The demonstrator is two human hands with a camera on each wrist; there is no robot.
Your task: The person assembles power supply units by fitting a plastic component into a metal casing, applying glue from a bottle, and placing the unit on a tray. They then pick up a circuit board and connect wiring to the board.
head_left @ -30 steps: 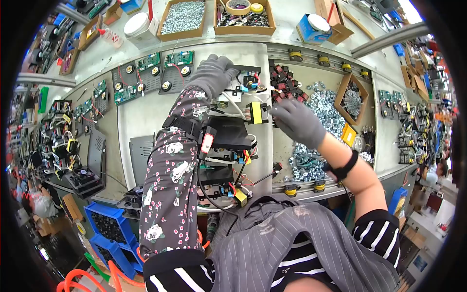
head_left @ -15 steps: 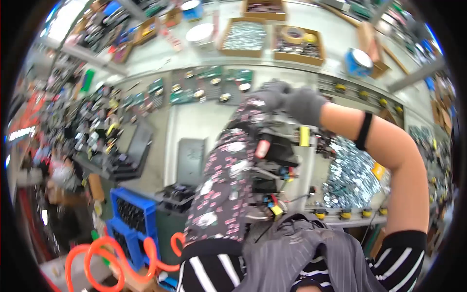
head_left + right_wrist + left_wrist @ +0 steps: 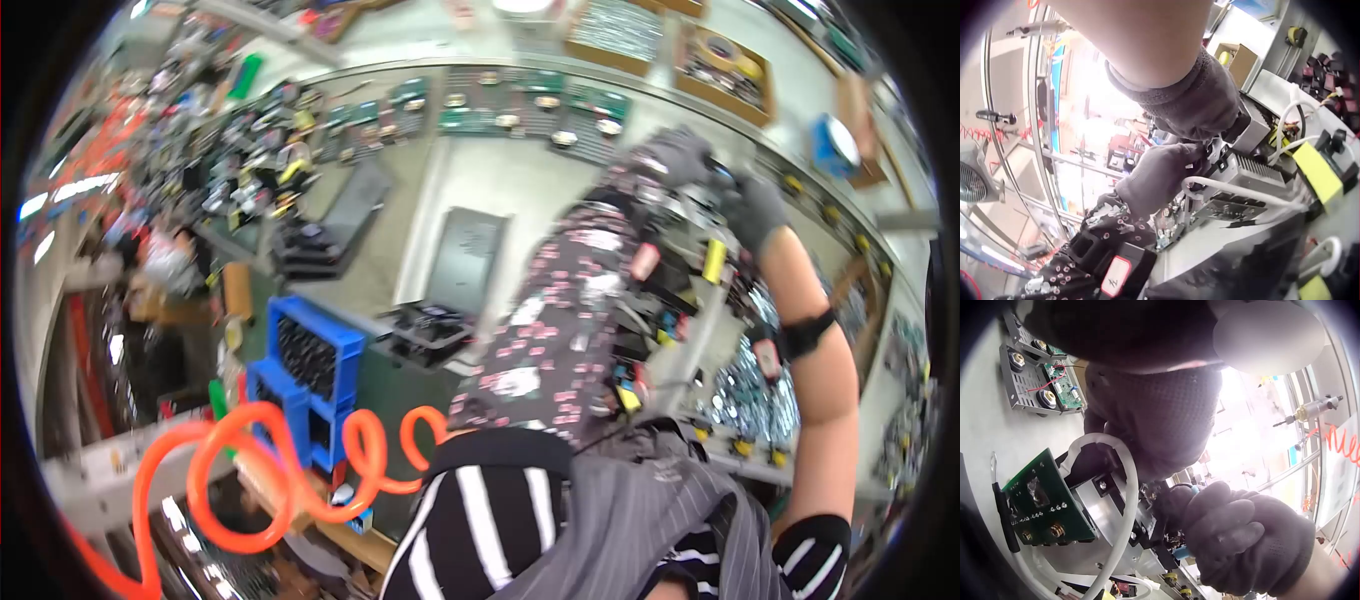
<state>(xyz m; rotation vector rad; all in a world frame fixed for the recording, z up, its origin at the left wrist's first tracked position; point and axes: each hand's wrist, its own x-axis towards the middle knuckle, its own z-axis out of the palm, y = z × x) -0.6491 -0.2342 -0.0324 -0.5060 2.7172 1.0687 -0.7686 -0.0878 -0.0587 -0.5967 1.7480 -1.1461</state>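
An electronic assembly with a green circuit board (image 3: 1041, 500), metal brackets (image 3: 1107, 506) and a ribbed heat sink (image 3: 1250, 172) lies between both grey-gloved hands. My left hand (image 3: 680, 162) grips its far side; in the left wrist view its fingers go behind the board. My right hand (image 3: 755, 208) curls at the other end, with fingertips pinching a dark edge part close to the left hand. What lies between those fingertips is hidden. A white cable (image 3: 1127, 487) loops over the unit. A transformer with yellow tape (image 3: 1319, 172) sits beside it.
Vented plates with green boards (image 3: 590, 110) lie at the back. A grey metal cover (image 3: 465, 260) rests left of my arm. Shiny metal hardware (image 3: 750, 390) is heaped at right. Blue bins (image 3: 315, 350) and a coiled orange hose (image 3: 240, 475) are at lower left.
My right hand has moved from over the hardware bin to the assembly beside my left hand. The head view has swung left, so the bench appears shifted to the right.
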